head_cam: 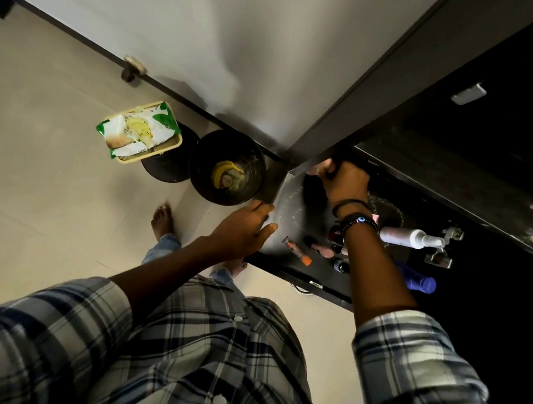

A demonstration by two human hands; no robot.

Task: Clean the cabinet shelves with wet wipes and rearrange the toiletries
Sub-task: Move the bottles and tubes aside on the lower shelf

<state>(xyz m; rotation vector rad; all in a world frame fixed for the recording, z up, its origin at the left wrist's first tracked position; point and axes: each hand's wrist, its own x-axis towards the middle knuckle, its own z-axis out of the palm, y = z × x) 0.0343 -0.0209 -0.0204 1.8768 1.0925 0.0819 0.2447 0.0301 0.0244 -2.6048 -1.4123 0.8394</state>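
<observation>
Person in a plaid shirt stands barefoot at an open dark cabinet, seen from above.

Right hand reaches into the back left corner of the cabinet shelf. Its fingers curl down over a pale wad; too dark to tell if it is a wipe. A beaded bracelet with a blue eye bead sits on that wrist.

Left hand has its fingers straight and close together, lying flat on the shelf's front left edge and holding nothing.

The shelf shows wet streaks and ring marks near the right hand.

Toiletries are bunched on the right half of the shelf, under and beside the right forearm:
- an orange-capped tube lying near the front edge
- a pink item just beside it
- small dark bottles, partly hidden by the arm
- a white pump bottle lying on its side
- a blue bottle, also on its side, near the door hinges

The wet wipes pack, green and white, lies in a yellow tray on a round black lid on the floor, left of the cabinet. Beside it is an open black bin against the wall, with a banana peel inside.
</observation>
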